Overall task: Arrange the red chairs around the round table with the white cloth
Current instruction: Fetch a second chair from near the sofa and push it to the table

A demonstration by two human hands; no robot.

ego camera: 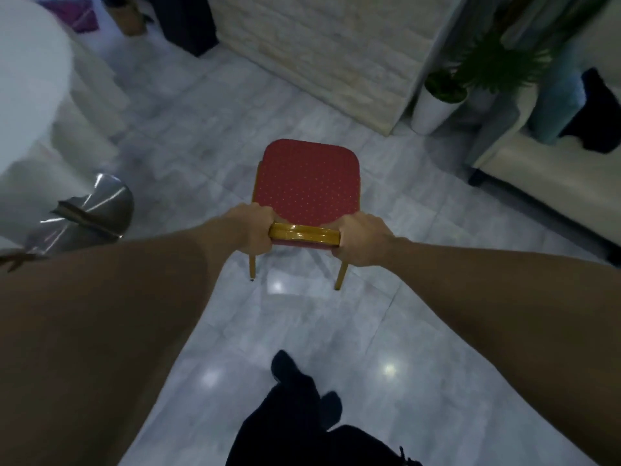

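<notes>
A red chair (307, 183) with a dotted seat and a gold frame stands in front of me on the marble floor, seen from above. My left hand (252, 228) grips the left end of its gold backrest top. The right end of the same rail is held by my right hand (361, 240). Two gold rear legs show below my hands. The round table with the white cloth (30, 95) fills the upper left, its cloth hanging to the floor; the chair is apart from it, to its right.
A shiny steel bin (97, 210) stands by the table's cloth at left. A white stone-faced counter (322, 55) lies ahead, a potted plant (440, 102) and a cream sofa (554, 176) at right. My dark-trousered legs (302, 425) are at the bottom.
</notes>
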